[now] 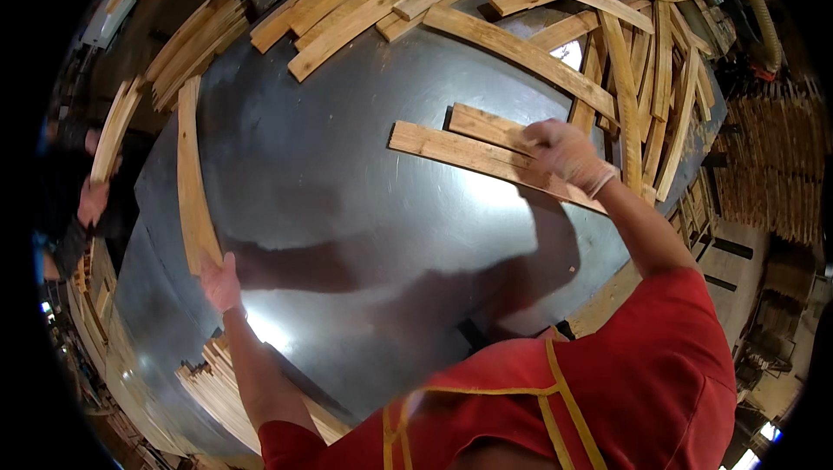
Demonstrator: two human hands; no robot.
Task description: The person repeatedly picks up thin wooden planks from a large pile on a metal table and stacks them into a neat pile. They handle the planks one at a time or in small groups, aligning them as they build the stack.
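My left hand (219, 282) grips the near end of a long wooden board (193, 170) along the left side of a dark metal table (347, 184). On the right, my right hand (568, 157), in a pale thin glove, is closed over two boards side by side. Its fingers curl at the farther board (488, 125). The nearer board (460, 153) passes under the hand, its right part partly covered. How the fingertips meet the wood is hidden beneath the hand.
A loose heap of boards (629, 79) covers the table's far right, with more boards (364, 14) along the far edge. Stacked strips (230, 392) stand by my left forearm. At far left, another person's hand (93, 201) holds boards (113, 136). Stacked wood (772, 162) stands at right.
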